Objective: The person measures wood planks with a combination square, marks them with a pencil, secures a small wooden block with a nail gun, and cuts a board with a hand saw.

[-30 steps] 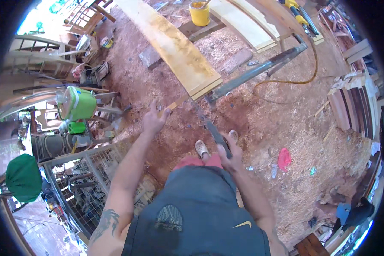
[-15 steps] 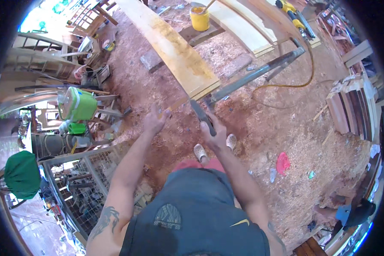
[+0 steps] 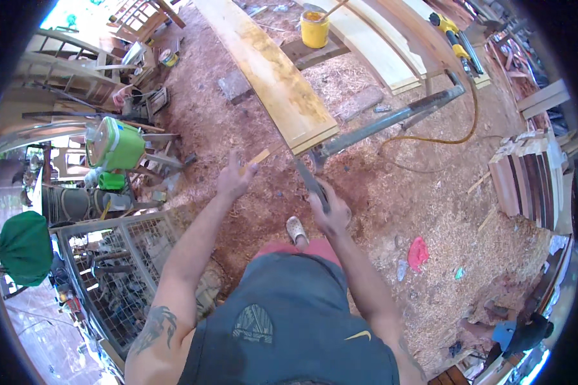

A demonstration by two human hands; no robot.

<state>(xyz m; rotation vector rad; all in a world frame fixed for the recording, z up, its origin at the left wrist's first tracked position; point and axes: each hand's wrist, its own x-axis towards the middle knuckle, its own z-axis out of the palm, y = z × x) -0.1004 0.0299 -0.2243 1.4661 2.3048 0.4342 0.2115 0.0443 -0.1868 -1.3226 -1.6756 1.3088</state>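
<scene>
My left hand (image 3: 235, 181) is closed around one end of a thin wooden strip (image 3: 261, 156), which points up and right toward the board's near end. In my right hand (image 3: 331, 210) is a long, narrow dark-grey flat tool (image 3: 311, 182), like a blade; its exact kind is not clear. The tool's upper end reaches the near corner of a long pale board (image 3: 289, 96) with yellow-brown stains; I cannot tell whether they touch. Both hands are in front of my body, apart from each other.
A blue-grey metal pipe stand (image 3: 392, 122) is at the board's near end. Beyond are a yellow bucket (image 3: 315, 32), more boards (image 3: 366, 48) and a yellow power tool (image 3: 451, 35) with a hose. Stacked wood pieces (image 3: 526, 173) stand right; a green cooler (image 3: 119, 142) is left.
The tool in my right hand has shifted slightly down and right, and its angle has turned a little. My left hand keeps the strip. One foot has gone out of sight.
</scene>
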